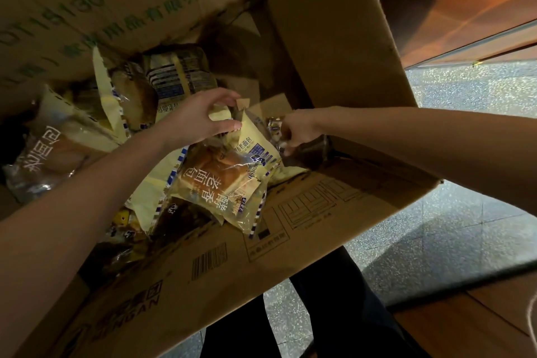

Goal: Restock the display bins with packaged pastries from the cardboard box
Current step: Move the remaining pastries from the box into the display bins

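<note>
Inside the cardboard box (pixel 334 38), the pastry packet (pixel 220 180) leans on the near wall, long axis rising from that wall to its top seal; the left hand (pixel 200 122) pinches that seal; the right hand (pixel 296 131), nearer the box's right wall, curls on a smaller wrapper (pixel 275 126).

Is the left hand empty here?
No, the left hand pinches the top edge of a yellow pastry package in the cardboard box; the right hand grips a dark packet.

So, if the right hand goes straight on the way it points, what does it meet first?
Probably the yellow bread packet that the left hand pinches; the right hand, gripping a dark packet, points leftwards at it; depth unclear.
</note>
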`<state>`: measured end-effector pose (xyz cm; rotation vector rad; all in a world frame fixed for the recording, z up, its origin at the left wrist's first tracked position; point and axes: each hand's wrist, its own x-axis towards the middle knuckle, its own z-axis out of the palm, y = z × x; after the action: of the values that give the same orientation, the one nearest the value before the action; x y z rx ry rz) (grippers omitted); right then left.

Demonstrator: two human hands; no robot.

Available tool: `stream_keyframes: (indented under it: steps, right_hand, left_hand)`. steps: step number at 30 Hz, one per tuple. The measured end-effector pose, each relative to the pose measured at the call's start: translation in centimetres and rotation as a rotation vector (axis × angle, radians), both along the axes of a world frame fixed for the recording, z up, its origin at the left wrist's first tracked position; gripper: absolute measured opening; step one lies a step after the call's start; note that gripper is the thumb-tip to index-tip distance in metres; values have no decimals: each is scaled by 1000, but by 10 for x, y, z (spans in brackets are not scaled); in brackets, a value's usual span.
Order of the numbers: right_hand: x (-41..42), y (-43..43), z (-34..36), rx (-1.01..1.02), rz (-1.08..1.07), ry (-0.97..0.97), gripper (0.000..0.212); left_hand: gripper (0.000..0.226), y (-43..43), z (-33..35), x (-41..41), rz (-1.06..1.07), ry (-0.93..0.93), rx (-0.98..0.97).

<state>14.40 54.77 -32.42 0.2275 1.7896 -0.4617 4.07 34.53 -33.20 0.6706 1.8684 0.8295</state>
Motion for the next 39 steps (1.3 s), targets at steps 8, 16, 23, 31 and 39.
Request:
stream_keyframes:
  steps: [8, 16, 23, 31, 39]
  right_hand:
    - [-7, 3, 7, -24, -33, 99, 33]
    - [-24, 2, 28, 48, -179, 467, 36]
    - [-36, 8, 43, 31, -464, 694, 34]
    - [-52, 12, 69, -74, -743, 899, 24]
    - [-21, 23, 127, -122, -483, 1144, 19]
  left_hand:
    - [48, 1, 6, -4, 39, 7, -26]
    - [38, 0, 25, -21, 157, 34, 55]
    - [36, -6, 36, -37, 342, 97, 33]
    - [36, -7, 37, -29, 302, 92, -15]
    - [32, 24, 26, -5, 243, 37, -57]
